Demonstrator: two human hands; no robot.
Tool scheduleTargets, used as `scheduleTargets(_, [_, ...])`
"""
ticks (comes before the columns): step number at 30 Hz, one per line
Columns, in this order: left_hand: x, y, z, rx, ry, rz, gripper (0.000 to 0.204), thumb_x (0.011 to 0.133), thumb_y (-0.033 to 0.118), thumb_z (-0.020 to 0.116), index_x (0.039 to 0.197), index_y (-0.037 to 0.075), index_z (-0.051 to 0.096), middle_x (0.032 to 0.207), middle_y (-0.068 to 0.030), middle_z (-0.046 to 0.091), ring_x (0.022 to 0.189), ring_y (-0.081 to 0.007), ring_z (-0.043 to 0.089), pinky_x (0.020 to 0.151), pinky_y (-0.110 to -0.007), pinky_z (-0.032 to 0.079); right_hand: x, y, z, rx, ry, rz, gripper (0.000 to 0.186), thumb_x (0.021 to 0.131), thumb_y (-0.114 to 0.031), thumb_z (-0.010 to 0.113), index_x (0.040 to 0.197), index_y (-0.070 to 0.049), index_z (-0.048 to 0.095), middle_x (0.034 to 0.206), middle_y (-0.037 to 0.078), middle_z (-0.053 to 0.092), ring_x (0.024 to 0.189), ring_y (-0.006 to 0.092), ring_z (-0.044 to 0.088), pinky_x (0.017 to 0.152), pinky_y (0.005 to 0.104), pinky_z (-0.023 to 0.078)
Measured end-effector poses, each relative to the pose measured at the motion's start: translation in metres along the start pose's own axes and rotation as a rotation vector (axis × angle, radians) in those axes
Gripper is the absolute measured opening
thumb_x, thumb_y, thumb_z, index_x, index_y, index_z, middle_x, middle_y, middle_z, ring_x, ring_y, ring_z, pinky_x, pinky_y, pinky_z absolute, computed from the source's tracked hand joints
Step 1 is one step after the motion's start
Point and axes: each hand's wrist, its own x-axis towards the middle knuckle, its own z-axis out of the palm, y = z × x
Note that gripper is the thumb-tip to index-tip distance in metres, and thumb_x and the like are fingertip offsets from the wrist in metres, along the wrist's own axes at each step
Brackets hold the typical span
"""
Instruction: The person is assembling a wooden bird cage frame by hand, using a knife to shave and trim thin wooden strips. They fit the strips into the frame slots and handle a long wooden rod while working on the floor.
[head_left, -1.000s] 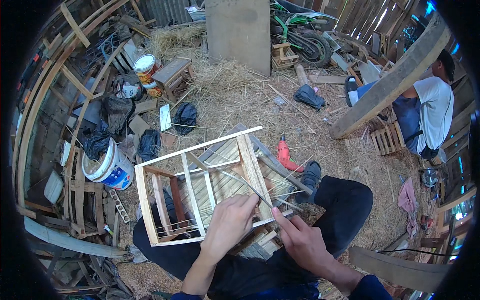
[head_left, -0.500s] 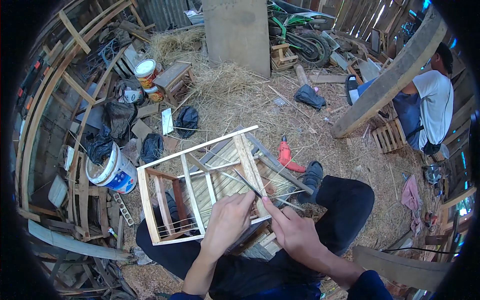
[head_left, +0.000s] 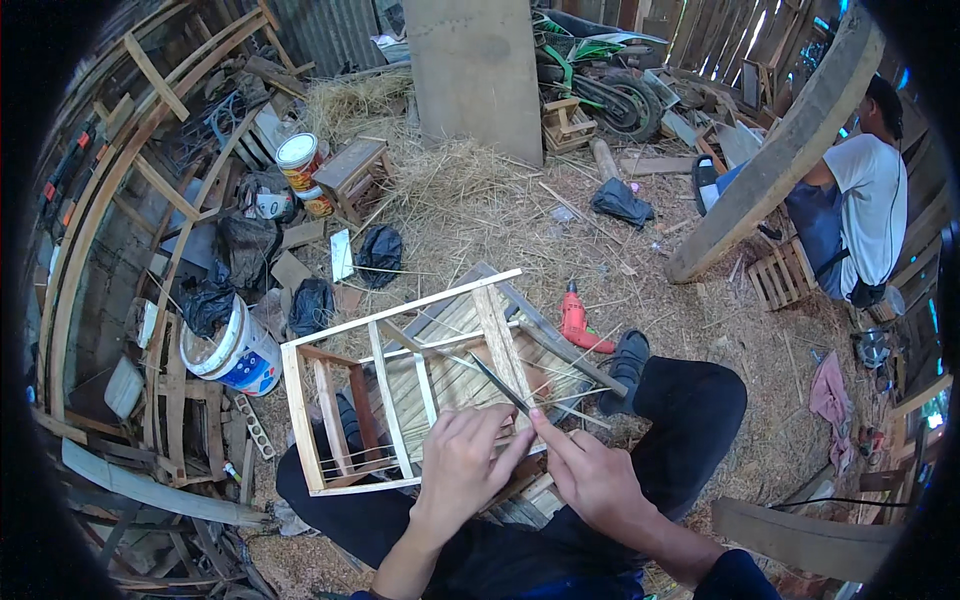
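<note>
Two hands close together: right hand point(head_left: 597, 482) with fingers curled around a slim dark-bladed tool point(head_left: 501, 383), pointing far and left; left hand point(head_left: 460, 466) with bent fingers, cannot tell whether gripping anything. Below, a wooden frame point(head_left: 389, 398); farther right, a red drill point(head_left: 574, 322).

The right hand point(head_left: 600, 482) holds a knife point(head_left: 500, 385) near the left hand point(head_left: 462, 470); beyond them are a wooden frame point(head_left: 379, 375) and drill point(head_left: 580, 326).

Red drill point(head_left: 573, 325), tan frame point(head_left: 391, 400), dk gry blade point(head_left: 496, 379), blk trousers point(head_left: 692, 410)
</note>
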Motion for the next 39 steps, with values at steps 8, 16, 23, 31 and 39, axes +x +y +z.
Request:
scheduleTargets(8, [-0.013,-0.007,-0.002,0.043,-0.112,0.052,0.068,0.077,0.034,0.092,0.131,0.0,0.068,0.13,-0.0151,0.072,0.111,-0.0315,0.068,0.104,-0.046,0.047,-0.002,-0.002,-0.002,-0.027,0.01,-0.002,0.06,0.097,-0.01,0.07,0.156,-0.016,0.057,0.081,0.008,0.058,0.062,0.0278,0.063,0.054,0.0421,0.053])
scheduleTargets(16, [-0.01,-0.011,0.004,-0.019,-0.075,0.051,0.066,0.084,0.032,0.087,0.136,-0.002,0.064,0.126,-0.0148,0.071,0.109,-0.0323,0.067,0.106,-0.047,0.047,-0.031,0.004,-0.013,-0.215,-0.01,0.005,0.069,0.094,-0.019,0.074,0.16,-0.023,0.052,0.079,0.007,0.056,0.05,0.0245,0.061,0.046,0.04,0.053])
scheduleTargets(23, [-0.009,-0.01,0.004,-0.096,-0.048,-0.013,0.07,0.078,0.028,0.094,0.134,-0.002,0.066,0.12,-0.017,0.075,0.106,-0.0359,0.069,0.104,-0.047,0.048,-0.028,-0.008,-0.023,-0.258,-0.134,0.035,0.078,0.092,-0.017,0.073,0.164,-0.023,0.046,0.08,0.007,0.057,0.05,0.0252,0.062,0.045,0.0396,0.053])
scheduleTargets(31, [-0.005,-0.009,0.001,-0.047,-0.068,-0.028,0.064,0.082,0.03,0.091,0.133,-0.001,0.067,0.126,-0.0162,0.075,0.119,-0.0293,0.07,0.117,-0.049,0.041,-0.02,0.001,-0.017,-0.198,-0.129,-0.001,0.078,0.093,-0.017,0.073,0.165,-0.022,0.043,0.082,0.011,0.06,0.051,0.0285,0.062,0.045,0.0419,0.054])
scheduleTargets(39, [-0.004,-0.01,0.002,-0.052,-0.103,-0.047,0.062,0.085,0.029,0.088,0.134,0.0,0.067,0.128,-0.0148,0.074,0.121,-0.0284,0.07,0.119,-0.05,0.039,-0.011,-0.011,-0.026,-0.185,-0.202,0.039,0.078,0.095,-0.016,0.072,0.166,-0.022,0.04,0.081,0.011,0.06,0.053,0.0272,0.063,0.046,0.0411,0.055])
